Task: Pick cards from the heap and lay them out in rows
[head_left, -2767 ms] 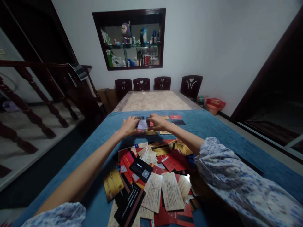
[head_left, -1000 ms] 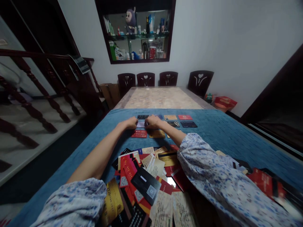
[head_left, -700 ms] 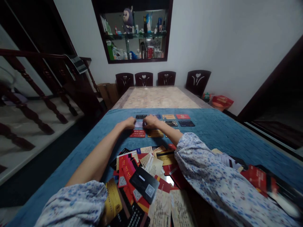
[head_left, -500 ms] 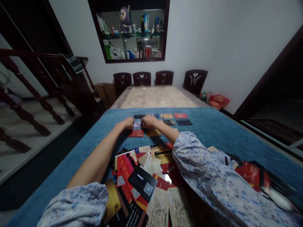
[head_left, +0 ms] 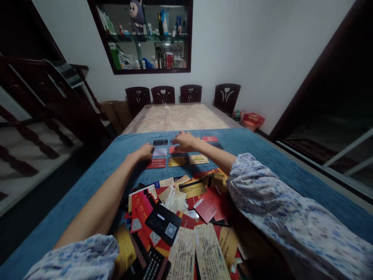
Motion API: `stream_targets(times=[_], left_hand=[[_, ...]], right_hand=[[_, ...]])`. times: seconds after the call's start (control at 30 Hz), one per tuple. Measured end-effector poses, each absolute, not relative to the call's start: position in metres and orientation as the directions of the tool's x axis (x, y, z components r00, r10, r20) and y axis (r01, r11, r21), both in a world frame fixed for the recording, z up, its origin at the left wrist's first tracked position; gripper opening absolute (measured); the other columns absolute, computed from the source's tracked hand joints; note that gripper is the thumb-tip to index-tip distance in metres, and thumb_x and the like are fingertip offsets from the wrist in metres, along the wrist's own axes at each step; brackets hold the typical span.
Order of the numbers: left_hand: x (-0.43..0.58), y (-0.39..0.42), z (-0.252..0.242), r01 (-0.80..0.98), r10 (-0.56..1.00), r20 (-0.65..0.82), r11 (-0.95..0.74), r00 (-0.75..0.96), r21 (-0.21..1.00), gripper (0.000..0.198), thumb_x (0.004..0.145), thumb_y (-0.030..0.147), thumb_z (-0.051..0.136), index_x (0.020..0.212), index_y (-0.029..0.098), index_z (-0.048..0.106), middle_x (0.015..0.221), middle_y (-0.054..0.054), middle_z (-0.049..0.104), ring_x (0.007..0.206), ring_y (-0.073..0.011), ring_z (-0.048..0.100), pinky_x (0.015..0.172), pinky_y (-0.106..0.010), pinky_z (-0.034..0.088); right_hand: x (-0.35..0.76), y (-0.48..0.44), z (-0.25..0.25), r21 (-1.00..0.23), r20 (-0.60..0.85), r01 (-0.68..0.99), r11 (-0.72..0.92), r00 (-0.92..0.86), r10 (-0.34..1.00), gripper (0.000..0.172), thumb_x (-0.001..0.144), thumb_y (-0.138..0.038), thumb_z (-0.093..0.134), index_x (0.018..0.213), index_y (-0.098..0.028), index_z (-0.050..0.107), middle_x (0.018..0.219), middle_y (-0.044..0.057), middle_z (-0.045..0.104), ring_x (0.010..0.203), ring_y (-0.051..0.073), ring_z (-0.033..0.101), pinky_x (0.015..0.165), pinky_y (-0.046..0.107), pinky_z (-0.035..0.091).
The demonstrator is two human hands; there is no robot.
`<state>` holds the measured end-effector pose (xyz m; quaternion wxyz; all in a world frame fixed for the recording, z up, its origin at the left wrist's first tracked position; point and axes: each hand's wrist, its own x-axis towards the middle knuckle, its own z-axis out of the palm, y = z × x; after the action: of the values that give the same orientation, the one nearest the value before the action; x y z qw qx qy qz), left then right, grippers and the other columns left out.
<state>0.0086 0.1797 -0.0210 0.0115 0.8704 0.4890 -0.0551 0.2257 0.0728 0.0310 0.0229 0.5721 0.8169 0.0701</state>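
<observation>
My left hand [head_left: 146, 151] rests at the left edge of a pale lavender card [head_left: 160, 152] lying flat on the blue cloth, its fingers loosely bent and holding nothing. My right hand [head_left: 185, 140] hovers over the rows of cards with its fingers apart, partly covering a red card [head_left: 174, 150]. Behind the lavender card lies a black card [head_left: 160, 142]. In the row nearest me are a dark red card [head_left: 156, 163], a gold card [head_left: 178, 161] and a cream card [head_left: 199, 159]. A red-and-white card [head_left: 210, 139] lies at the far right; my right hand and forearm hide others.
A loose pile of overlapping cards, with a black card with a QR code [head_left: 163, 224] on top, spreads close to me. The blue cloth [head_left: 128, 144] covers the near part of the table [head_left: 180, 116]. Chairs [head_left: 190, 93] stand behind it, below a wall cabinet [head_left: 151, 71].
My right hand has left the lavender card and shifted right, over the red card. The left hand stays by the lavender card's left edge. The camera view has turned slightly right.
</observation>
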Motion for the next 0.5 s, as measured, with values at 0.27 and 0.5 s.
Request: stream_targets(times=[0.27,0.5], left_hand=[[0.01,0.176,-0.017,0.86,0.858,-0.121,-0.507,0.498,-0.052,0.037,0.062,0.011,0.058,0.097,0.016,0.068,0.108,-0.008,0.065,0.101,-0.0233,0.062,0.088,-0.024,0.049],[0.011,0.17,-0.012,0.875,0.872,-0.08,-0.485,0.483,-0.007,0.039,0.062,0.011,0.06,0.101,0.015,0.067,0.108,-0.009,0.066,0.104,-0.0259,0.062,0.091,-0.028,0.049]], right_hand=[[0.267,0.032,0.043,0.166,0.073,0.94,0.296,-0.311,0.947,0.033,0.088,-0.03,0.059,0.118,-0.022,0.069,0.12,0.012,0.068,0.115,0.031,0.05,0.086,0.038,0.037],[0.294,-0.003,0.048,0.161,0.115,0.941,0.299,-0.318,0.941,0.026,0.091,-0.031,0.058,0.112,-0.022,0.071,0.114,0.011,0.069,0.111,0.029,0.05,0.081,0.035,0.033]])
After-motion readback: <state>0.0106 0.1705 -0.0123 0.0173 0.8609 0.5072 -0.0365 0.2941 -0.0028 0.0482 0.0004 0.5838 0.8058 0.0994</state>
